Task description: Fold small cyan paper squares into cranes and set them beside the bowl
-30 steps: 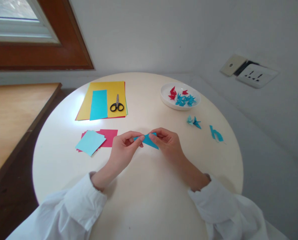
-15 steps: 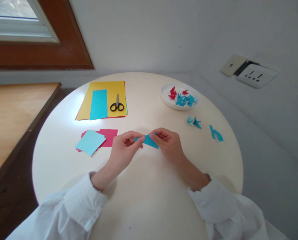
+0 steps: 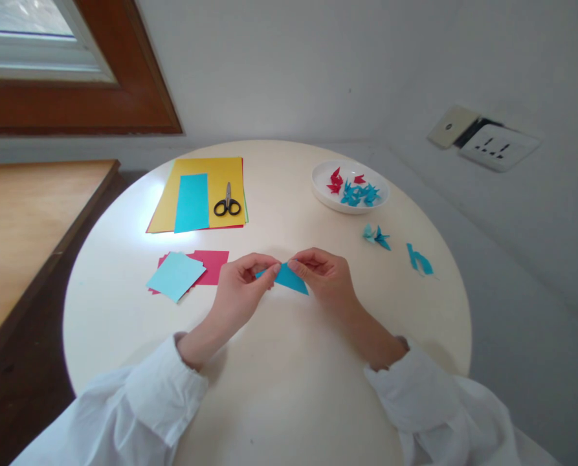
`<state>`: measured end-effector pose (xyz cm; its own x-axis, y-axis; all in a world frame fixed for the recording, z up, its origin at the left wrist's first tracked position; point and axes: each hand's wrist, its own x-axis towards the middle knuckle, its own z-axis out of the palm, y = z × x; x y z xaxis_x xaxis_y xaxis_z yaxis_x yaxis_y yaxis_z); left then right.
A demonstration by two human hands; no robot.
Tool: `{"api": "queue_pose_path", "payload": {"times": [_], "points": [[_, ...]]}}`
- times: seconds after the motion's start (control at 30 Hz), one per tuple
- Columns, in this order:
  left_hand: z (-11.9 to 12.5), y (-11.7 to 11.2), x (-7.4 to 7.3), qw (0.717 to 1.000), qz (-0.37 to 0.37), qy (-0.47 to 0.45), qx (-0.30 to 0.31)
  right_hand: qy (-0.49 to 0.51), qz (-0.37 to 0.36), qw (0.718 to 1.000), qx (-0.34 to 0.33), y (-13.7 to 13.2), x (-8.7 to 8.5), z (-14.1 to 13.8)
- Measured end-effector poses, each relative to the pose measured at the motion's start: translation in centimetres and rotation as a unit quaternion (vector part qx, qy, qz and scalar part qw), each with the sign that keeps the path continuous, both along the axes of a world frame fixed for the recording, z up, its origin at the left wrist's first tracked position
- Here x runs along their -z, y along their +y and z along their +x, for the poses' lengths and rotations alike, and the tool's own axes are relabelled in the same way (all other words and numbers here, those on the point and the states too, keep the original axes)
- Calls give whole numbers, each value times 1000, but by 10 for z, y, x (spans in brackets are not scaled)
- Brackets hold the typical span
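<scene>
Pinching blue paper triangle (image 3: 291,279) between left hand (image 3: 237,291) and right hand (image 3: 325,278); long edge left-right; tip pointing down-right

**Two hands meet in a pinch**

The left hand (image 3: 243,285) and the right hand (image 3: 325,277) sit close together at the person's midline, fingers curled inward. On each hand the thumb and forefinger press together. The two pinches nearly touch, and both are closed on one small blue folded paper (image 3: 291,279). The other fingers of each hand are bent and tucked underneath. Both wrists are bare. The left forearm (image 3: 204,336) comes in from the lower left and the right forearm (image 3: 371,336) from the lower right, forming a wide V that narrows toward the hands. White sleeves (image 3: 157,395) cover both arms and end just short of the wrists.
</scene>
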<state>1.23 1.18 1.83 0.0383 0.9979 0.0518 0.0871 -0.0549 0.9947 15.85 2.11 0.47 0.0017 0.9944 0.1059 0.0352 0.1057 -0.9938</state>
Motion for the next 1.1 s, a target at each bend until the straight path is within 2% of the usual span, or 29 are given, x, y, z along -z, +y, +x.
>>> {"api": "queue_pose_path", "payload": {"times": [0.27,0.6,0.87,1.1], "points": [[1,-1,-4,999,-30,7,19,25,-1,1000,0,0,0,0],[0,-3,-1,999,-1,51,12,15,-8,1000,7,2,0,0],[2,-2,-2,999,-37,18,15,-8,31,999,24,1,2,0],[3,-4,-3,999,-26,32,8,-14,63,997,32,0,2,-1]]}}
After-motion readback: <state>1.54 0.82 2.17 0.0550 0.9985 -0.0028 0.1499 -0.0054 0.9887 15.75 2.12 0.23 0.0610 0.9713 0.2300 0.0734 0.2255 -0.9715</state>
